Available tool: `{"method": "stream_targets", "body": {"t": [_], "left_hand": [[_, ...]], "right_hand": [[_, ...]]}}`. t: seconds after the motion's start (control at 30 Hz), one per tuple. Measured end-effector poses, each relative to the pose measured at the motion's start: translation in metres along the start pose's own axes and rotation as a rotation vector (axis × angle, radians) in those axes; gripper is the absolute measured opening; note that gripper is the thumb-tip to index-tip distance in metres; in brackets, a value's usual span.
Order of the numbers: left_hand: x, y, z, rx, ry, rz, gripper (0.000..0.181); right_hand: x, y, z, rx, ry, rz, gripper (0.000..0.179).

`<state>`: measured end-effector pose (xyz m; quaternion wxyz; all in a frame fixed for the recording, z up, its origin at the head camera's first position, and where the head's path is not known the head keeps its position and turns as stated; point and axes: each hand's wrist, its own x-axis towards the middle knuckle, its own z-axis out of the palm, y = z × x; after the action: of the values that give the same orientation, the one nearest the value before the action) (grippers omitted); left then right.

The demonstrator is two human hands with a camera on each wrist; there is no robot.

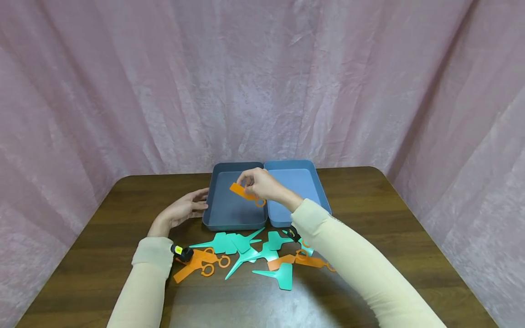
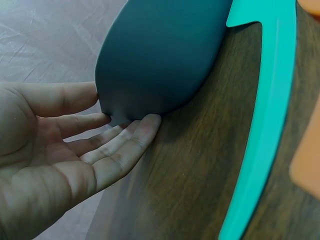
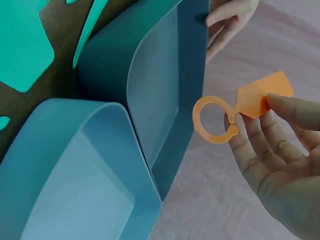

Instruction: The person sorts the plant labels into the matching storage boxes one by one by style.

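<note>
My right hand (image 1: 264, 183) pinches an orange hanging plant tag (image 1: 240, 190) between thumb and fingers, above the dark blue-grey tray (image 1: 234, 216). In the right wrist view the held tag (image 3: 257, 96) shows a flat plate with an open ring pointing away from the palm. My left hand (image 1: 183, 209) touches the left wall of that tray; in the left wrist view its fairly straight fingers rest against the outside wall (image 2: 155, 60). Several teal T-shaped plant labels (image 1: 285, 276) and orange ring tags (image 1: 197, 262) lie loosely piled in front of the trays.
A lighter blue tray (image 1: 287, 182) stands right beside the dark one, under my right forearm. The wooden table (image 1: 361, 196) reaches back to a pink curtain (image 1: 246, 91). My right sleeve (image 1: 352, 255) covers part of the pile's right end.
</note>
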<state>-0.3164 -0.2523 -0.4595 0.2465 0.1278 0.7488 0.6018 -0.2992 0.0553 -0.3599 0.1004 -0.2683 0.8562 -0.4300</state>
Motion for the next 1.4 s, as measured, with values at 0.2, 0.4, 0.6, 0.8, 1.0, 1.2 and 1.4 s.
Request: {"method": "stream_targets", "body": {"t": [0.2,0.4,0.6,0.8,1.0,1.2,1.4], "left_hand": [[-0.006,-0.003,-0.002,-0.007,0.011,-0.006,0.069],[-0.007,-0.005,-0.001,-0.003,0.009,-0.005,0.069],[-0.007,-0.005,-0.001,0.001,0.009,-0.005,0.071],[-0.007,-0.006,0.0,-0.004,0.01,-0.003,0.071],[-0.007,-0.007,0.001,-0.015,0.01,0.0,0.07],[-0.006,-0.009,0.003,-0.015,0.021,-0.005,0.07],[-0.002,-0.009,0.003,-0.019,0.016,-0.005,0.07]], "right_hand": [[0.012,-0.001,0.005,-0.018,-0.001,0.037,0.023],[0.018,0.0,0.006,-0.019,0.005,0.067,0.023],[0.024,0.004,0.006,-0.04,-0.01,0.078,0.025],[0.03,0.009,0.01,-0.05,-0.043,0.078,0.026],[0.035,0.012,0.016,-0.075,-0.036,0.095,0.026],[0.037,0.014,0.021,-0.063,-0.048,0.11,0.025],[0.037,0.016,0.022,-0.077,-0.049,0.124,0.026]]}}
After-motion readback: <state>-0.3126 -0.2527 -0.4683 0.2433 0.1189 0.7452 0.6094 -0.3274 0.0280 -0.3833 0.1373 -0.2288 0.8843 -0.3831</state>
